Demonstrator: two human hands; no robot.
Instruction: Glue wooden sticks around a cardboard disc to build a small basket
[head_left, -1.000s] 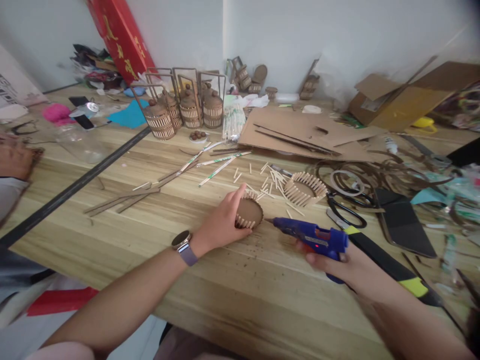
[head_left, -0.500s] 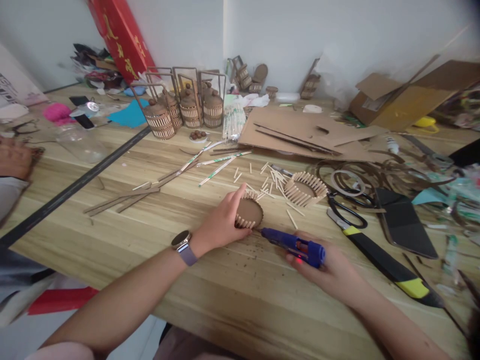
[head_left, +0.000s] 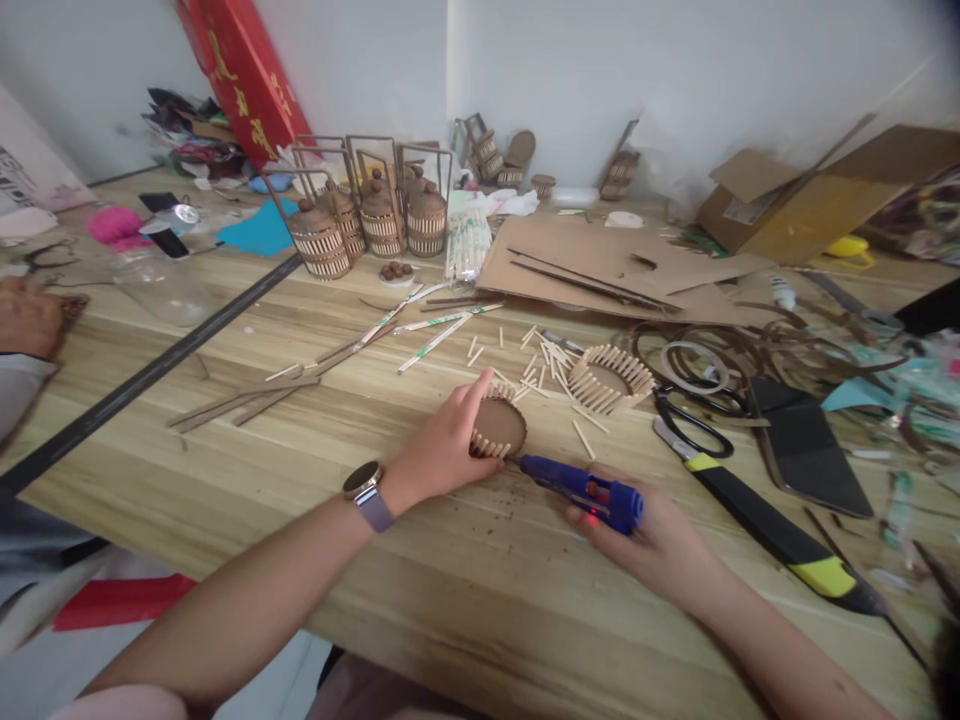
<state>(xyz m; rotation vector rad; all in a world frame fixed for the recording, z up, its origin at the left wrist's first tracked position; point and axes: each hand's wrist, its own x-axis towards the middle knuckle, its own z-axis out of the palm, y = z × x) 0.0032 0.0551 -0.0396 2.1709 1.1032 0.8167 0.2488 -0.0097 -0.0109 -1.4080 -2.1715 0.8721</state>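
Note:
My left hand [head_left: 450,440] is closed on a small round cardboard base [head_left: 501,424] whose rim carries short wooden sticks on part of its edge. In my right hand [head_left: 645,535] is a blue hot glue gun [head_left: 585,488], a red light glowing on its side. Its nozzle points left and meets, or nearly meets, the near rim of the base beside my left thumb. Behind the base lie loose short sticks [head_left: 551,355]. A second ring of sticks [head_left: 611,380] on a cardboard base stands to the right.
At right lie black-handled scissors [head_left: 697,430], a utility knife [head_left: 772,525] and a phone [head_left: 810,445]. Finished small baskets [head_left: 382,220] with tall handles stand behind, near cardboard sheets [head_left: 600,265]. A co-worker's hand [head_left: 30,315] rests at far left, beyond a black strip [head_left: 150,370].
The glue gun in my right hand has shifted very slightly left, toward the base. My left hand and the base have hardly moved.

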